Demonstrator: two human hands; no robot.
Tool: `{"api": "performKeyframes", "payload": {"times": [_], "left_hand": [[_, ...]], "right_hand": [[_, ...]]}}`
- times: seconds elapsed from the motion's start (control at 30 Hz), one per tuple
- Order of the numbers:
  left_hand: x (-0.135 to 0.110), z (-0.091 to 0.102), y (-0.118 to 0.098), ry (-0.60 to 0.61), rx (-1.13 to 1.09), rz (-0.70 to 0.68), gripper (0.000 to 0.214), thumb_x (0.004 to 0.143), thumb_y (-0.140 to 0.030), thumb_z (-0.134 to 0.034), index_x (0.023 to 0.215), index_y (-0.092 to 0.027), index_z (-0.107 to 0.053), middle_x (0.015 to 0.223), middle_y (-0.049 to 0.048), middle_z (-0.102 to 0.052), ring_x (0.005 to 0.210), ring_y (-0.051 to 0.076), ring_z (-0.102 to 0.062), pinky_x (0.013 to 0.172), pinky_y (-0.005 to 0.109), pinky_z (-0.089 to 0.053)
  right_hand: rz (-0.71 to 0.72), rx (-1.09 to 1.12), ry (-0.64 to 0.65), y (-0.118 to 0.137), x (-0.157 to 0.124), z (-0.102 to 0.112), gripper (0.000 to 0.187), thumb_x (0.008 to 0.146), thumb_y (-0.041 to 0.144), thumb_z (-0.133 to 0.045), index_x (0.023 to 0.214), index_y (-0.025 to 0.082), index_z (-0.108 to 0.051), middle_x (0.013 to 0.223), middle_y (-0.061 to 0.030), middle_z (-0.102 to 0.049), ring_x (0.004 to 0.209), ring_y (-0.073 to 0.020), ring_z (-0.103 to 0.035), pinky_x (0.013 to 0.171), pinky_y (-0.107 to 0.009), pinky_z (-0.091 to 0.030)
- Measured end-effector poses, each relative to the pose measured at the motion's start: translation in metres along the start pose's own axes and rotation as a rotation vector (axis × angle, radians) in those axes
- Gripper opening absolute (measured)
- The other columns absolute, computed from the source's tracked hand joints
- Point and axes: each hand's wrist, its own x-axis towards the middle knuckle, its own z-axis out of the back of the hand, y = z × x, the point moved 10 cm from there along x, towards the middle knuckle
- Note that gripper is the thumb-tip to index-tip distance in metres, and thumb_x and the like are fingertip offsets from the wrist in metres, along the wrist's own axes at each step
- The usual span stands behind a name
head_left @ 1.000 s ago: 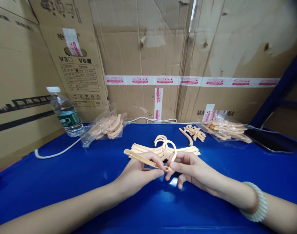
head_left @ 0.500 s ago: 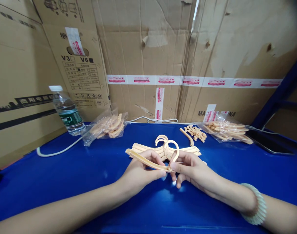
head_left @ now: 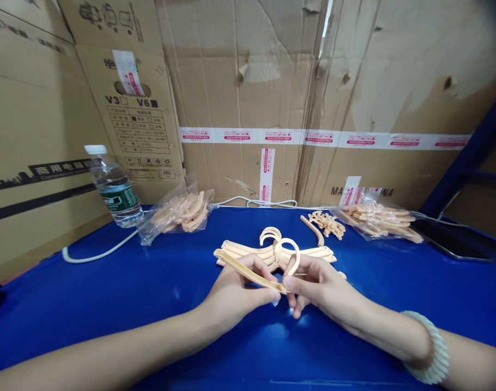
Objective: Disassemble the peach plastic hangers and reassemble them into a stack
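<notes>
Between thumb and fingers, my left hand [head_left: 240, 285] grips a beige, trough-shaped hanger arm [head_left: 248, 273] that slants down toward the right. My right hand [head_left: 315, 279] pinches a curved beige hanger hook [head_left: 296, 247] at its lower end. Hook and arm meet at the fingertips; whether they are joined is hidden there. Just behind both hands lies a stack of small beige hangers [head_left: 252, 251], their hooks pointing away from me.
A single hanger arm [head_left: 313, 231] and a heap of loose hooks [head_left: 328, 224] lie behind. Plastic bags of arms stand left [head_left: 178, 212] and right [head_left: 380, 217]. A water bottle [head_left: 116, 190], a white cable [head_left: 97, 258] and a phone [head_left: 451, 241] edge the blue table [head_left: 109, 309].
Both hands keep their hold, with the hook against the arm's end. The arm has shifted very slightly right and its tilt is a little steeper.
</notes>
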Motion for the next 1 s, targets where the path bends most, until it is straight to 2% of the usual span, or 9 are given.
{"api": "performKeyframes", "payload": {"times": [0.4, 1.0], "left_hand": [[0.0018, -0.0015, 0.0005, 0.01, 0.055, -0.036, 0.027, 0.064, -0.026, -0.077, 0.067, -0.018, -0.052, 0.062, -0.0024, -0.058, 0.06, 0.014, -0.052, 0.058, 0.026, -0.037], [0.0024, -0.0005, 0.0, -0.009, 0.069, -0.086, 0.023, 0.063, -0.023, -0.076, 0.068, -0.018, -0.054, 0.064, -0.0025, -0.058, 0.064, 0.014, -0.054, 0.06, 0.025, -0.039]], "right_hand": [[0.056, 0.002, -0.01, 0.0042, -0.0014, 0.0007, 0.041, 0.066, 0.042, -0.083, 0.076, 0.017, -0.053, 0.056, 0.0025, -0.064, 0.046, -0.0119, -0.062, 0.048, -0.023, -0.056], [0.079, -0.007, -0.012, 0.0041, -0.0023, -0.0004, 0.045, 0.065, 0.044, -0.085, 0.076, 0.018, -0.049, 0.055, 0.0045, -0.06, 0.048, -0.0116, -0.063, 0.05, -0.024, -0.058]]}}
